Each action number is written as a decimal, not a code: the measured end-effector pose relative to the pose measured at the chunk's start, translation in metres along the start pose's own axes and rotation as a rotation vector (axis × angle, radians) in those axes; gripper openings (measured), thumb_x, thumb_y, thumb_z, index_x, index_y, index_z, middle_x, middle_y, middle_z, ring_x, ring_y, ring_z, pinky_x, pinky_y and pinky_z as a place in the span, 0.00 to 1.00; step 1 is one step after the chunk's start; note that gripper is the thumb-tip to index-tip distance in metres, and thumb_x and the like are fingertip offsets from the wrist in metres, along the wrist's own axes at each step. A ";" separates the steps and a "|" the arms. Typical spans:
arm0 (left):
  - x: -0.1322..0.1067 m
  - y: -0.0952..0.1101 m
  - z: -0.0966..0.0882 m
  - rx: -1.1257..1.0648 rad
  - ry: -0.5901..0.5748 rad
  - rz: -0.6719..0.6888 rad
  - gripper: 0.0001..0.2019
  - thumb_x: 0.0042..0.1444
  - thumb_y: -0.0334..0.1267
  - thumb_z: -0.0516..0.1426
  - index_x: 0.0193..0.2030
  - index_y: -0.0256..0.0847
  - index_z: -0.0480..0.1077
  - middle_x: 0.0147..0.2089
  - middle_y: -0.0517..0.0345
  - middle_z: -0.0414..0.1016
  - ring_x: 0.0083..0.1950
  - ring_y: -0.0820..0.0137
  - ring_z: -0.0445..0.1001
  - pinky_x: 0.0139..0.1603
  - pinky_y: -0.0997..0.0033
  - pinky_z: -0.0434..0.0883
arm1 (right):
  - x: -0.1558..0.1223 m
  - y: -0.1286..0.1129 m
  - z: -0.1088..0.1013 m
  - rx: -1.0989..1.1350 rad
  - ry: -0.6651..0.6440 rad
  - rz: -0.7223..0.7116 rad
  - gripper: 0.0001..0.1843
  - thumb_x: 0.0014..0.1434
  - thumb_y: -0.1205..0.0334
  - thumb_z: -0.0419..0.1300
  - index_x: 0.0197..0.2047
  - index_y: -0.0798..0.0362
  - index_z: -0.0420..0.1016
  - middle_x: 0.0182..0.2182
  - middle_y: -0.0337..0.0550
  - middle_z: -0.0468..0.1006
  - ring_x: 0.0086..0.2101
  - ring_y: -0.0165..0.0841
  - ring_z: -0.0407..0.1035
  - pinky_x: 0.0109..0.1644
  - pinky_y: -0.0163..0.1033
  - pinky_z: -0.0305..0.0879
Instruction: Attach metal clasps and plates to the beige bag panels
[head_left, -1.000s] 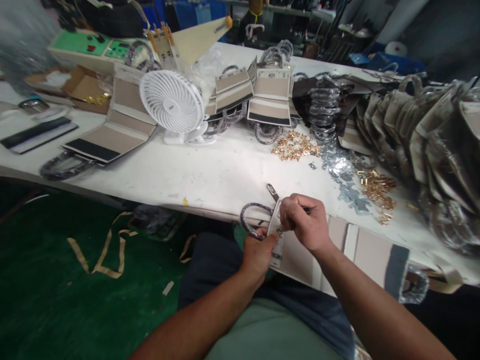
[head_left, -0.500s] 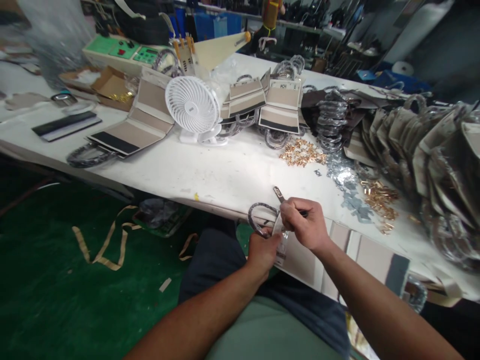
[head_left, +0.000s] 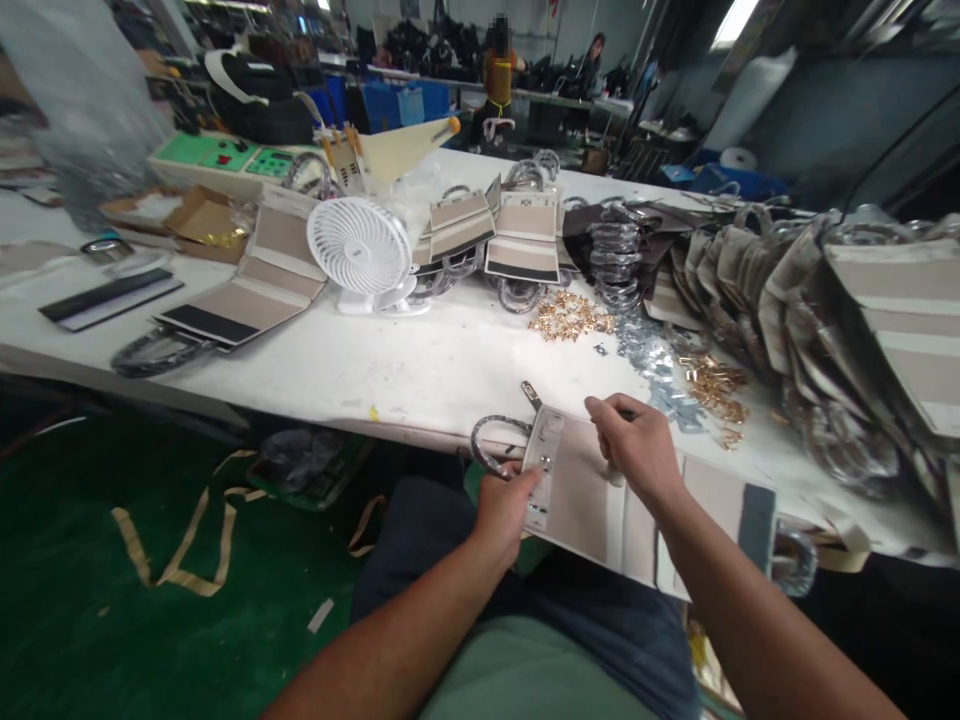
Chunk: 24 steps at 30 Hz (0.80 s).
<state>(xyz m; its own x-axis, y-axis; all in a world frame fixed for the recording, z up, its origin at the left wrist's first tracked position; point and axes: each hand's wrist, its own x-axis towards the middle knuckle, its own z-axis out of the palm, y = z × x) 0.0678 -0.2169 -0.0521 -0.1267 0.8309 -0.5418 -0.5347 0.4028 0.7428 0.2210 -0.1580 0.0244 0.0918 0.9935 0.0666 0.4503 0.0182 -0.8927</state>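
Observation:
A flat, unfolded beige handbag panel (head_left: pixel 581 490) lies across my lap and the table's front edge. My left hand (head_left: pixel 506 505) grips its left edge, the thumb on top beside small metal pieces in a pale strip. A plastic-wrapped loop handle (head_left: pixel 491 440) sticks out beyond that edge, and a dark strap with a metal tip (head_left: pixel 531 393) points up from the corner. Above the panel's middle my right hand (head_left: pixel 634 445) is closed round a small tool (head_left: pixel 628 414); a dark part shows at the top and a pale end below. The fingers hide its kind.
Gold metal fittings (head_left: pixel 570 316) and grey metal plates (head_left: pixel 664 385) lie in piles on the white table (head_left: pixel 300 390). A white fan (head_left: pixel 360 255) stands further left. Many bag panels (head_left: pixel 757 270) are stacked at the right. Two people are in the background.
My right hand has lifted away from my left hand and moved right over the panel, uncovering the pale strip with its metal pieces. The camera view has tilted up and shifted.

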 end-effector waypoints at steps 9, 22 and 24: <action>-0.017 0.012 -0.018 0.122 -0.066 0.124 0.23 0.49 0.48 0.70 0.47 0.34 0.77 0.41 0.47 0.82 0.42 0.58 0.82 0.43 0.62 0.78 | 0.008 0.025 0.019 -0.639 -0.150 -0.043 0.10 0.65 0.53 0.63 0.44 0.42 0.86 0.45 0.38 0.86 0.43 0.40 0.78 0.42 0.40 0.63; 0.034 0.073 -0.001 1.707 -0.444 1.135 0.31 0.65 0.41 0.59 0.73 0.38 0.62 0.73 0.42 0.66 0.72 0.53 0.66 0.74 0.42 0.61 | -0.003 0.025 0.019 -0.697 -0.085 -0.088 0.11 0.70 0.53 0.59 0.45 0.46 0.83 0.43 0.43 0.84 0.41 0.37 0.78 0.37 0.38 0.56; 0.038 0.076 -0.001 1.713 -0.454 1.119 0.31 0.65 0.42 0.60 0.73 0.40 0.63 0.73 0.44 0.67 0.72 0.54 0.67 0.73 0.44 0.63 | -0.011 0.027 0.022 -0.743 -0.088 -0.126 0.13 0.73 0.55 0.55 0.44 0.46 0.81 0.43 0.42 0.82 0.39 0.35 0.77 0.35 0.38 0.53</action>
<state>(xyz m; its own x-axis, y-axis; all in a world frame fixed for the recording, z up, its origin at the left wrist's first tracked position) 0.0219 -0.1552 -0.0170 0.5353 0.8194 0.2052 0.7684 -0.5732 0.2847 0.2127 -0.1662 -0.0102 -0.0571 0.9947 0.0851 0.9355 0.0831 -0.3434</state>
